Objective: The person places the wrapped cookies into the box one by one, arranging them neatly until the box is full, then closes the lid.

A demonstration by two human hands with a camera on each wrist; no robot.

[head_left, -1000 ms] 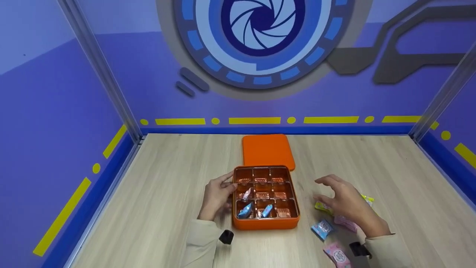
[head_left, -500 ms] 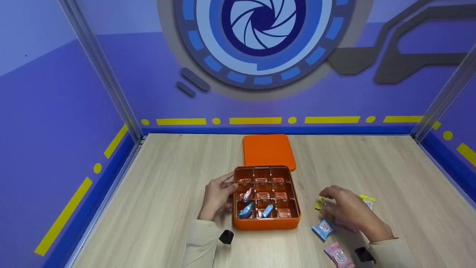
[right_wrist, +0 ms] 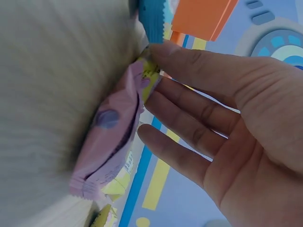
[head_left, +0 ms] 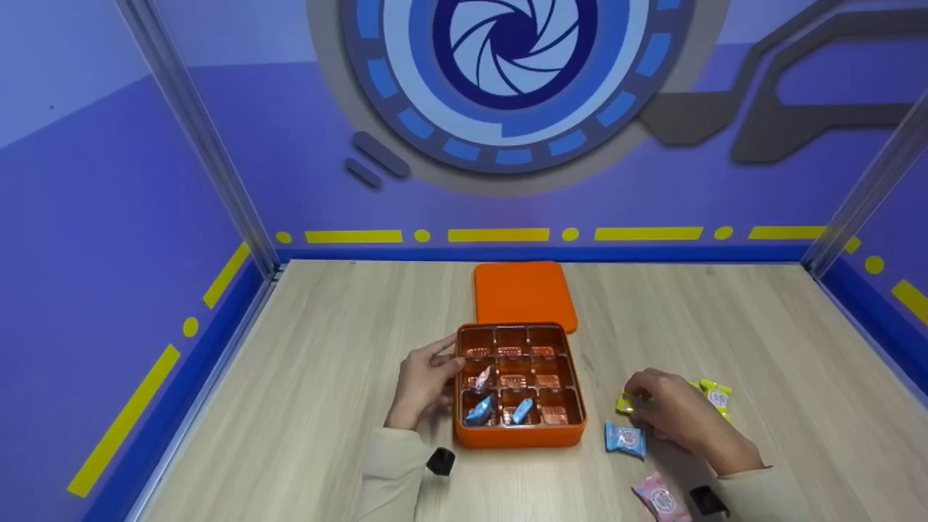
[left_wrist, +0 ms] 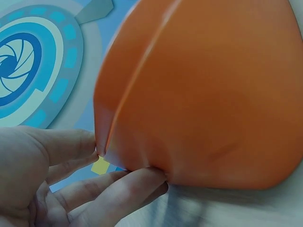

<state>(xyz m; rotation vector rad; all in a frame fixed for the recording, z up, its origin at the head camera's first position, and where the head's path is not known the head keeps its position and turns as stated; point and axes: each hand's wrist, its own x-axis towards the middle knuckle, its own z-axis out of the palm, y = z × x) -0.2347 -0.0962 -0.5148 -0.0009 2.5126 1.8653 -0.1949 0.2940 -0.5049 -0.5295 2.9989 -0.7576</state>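
Fingers (head_left: 446,353) touch orange box (head_left: 519,435) edge; candies (head_left: 625,439) crowd its right.

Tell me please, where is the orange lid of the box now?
In the head view, the orange lid lies flat on the wooden table, just behind the open orange box, near the back wall and touched by neither hand.

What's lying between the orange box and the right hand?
In the head view, a blue candy packet lies on the table between the orange box and the right hand.
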